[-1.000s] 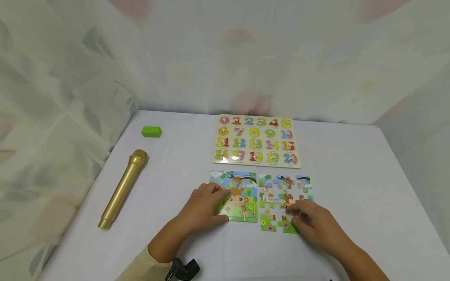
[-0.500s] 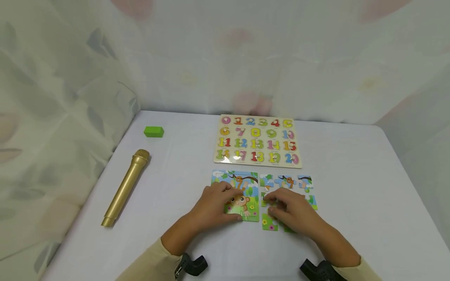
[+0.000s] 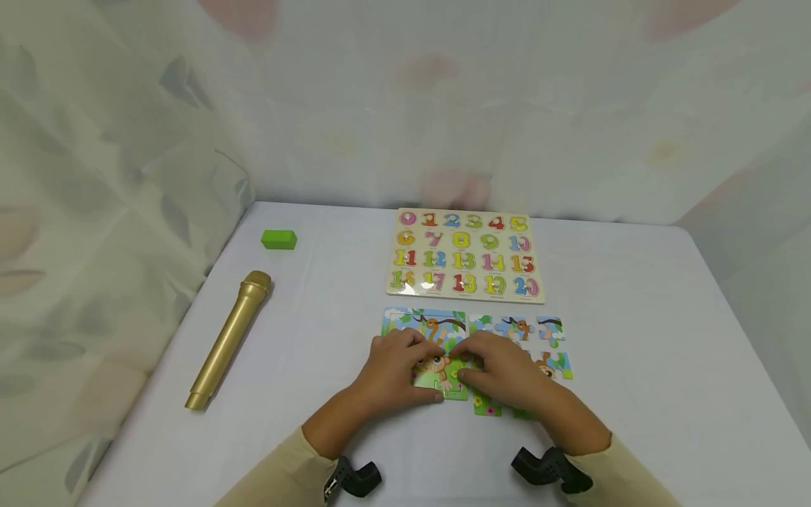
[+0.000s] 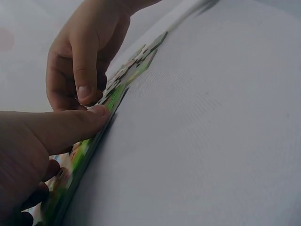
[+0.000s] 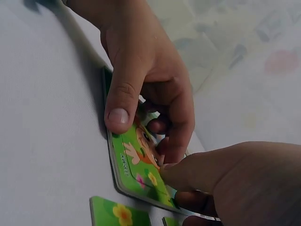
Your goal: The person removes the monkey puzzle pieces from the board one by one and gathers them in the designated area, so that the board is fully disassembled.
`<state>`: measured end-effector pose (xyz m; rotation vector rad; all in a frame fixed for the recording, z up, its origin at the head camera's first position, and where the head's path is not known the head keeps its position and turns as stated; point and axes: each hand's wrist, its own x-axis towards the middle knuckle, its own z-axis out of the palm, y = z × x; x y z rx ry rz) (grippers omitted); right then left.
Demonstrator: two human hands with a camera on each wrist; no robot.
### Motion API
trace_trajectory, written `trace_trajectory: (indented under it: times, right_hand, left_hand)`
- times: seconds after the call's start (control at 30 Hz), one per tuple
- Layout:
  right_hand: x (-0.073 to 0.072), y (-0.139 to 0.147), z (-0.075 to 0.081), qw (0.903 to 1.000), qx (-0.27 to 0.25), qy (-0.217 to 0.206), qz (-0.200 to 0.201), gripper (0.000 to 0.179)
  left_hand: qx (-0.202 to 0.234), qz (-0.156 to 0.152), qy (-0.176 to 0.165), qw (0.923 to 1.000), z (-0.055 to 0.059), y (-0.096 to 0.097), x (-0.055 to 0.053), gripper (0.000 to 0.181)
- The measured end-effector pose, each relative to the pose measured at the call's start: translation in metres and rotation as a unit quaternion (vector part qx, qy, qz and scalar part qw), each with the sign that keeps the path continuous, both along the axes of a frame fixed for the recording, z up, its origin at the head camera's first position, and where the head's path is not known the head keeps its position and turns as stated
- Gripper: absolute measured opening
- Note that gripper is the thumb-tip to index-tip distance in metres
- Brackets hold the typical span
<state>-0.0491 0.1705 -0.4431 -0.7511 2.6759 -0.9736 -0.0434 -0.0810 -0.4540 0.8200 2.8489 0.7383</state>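
Note:
A small square monkey jigsaw board lies flat on the white table. My left hand rests on it with loosely bent fingers, and the left wrist view shows the thumb on its near edge. My right hand has curled fingers at the board's right edge; in the right wrist view its thumb touches that edge. Whether it grips the board or a small piece is hidden. Separate jigsaw pieces lie in rows just right of the board, some covered by my right hand.
Behind the jigsaw lies a wooden number puzzle with numbers from 0 to 20. Over on the left are a gold microphone and a green block. Patterned cloth stands up around the table's back and sides.
My right hand has moved left, from over the loose pieces to the board's right edge. My left hand has shifted slightly to the right on the board, which stays nearly in place.

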Motion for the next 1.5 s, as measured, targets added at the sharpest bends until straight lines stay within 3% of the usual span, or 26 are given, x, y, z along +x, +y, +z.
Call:
trace_trajectory:
  times: [0.27,1.07,1.3,1.5]
  right_hand:
    - [-0.001,-0.006,0.005,0.9994,0.024,0.015,0.018,0.025]
    - [-0.002,-0.018,0.008,0.9977,0.063,-0.011,-0.021,0.036]
    - [-0.002,-0.017,0.004,0.9985,0.054,-0.005,-0.009,0.033]
    - [-0.002,-0.017,0.006,0.9995,0.014,-0.022,-0.016,0.028]
  left_hand:
    - [-0.008,0.007,-0.006,0.9999,-0.004,0.002,-0.001,0.063]
    - [0.000,0.010,-0.022,0.9997,-0.004,0.000,0.001,0.060]
    - [-0.001,0.017,-0.023,0.9996,-0.003,0.000,0.002,0.062]
    - [0.003,0.013,-0.022,0.9997,-0.002,0.001,0.001,0.063]
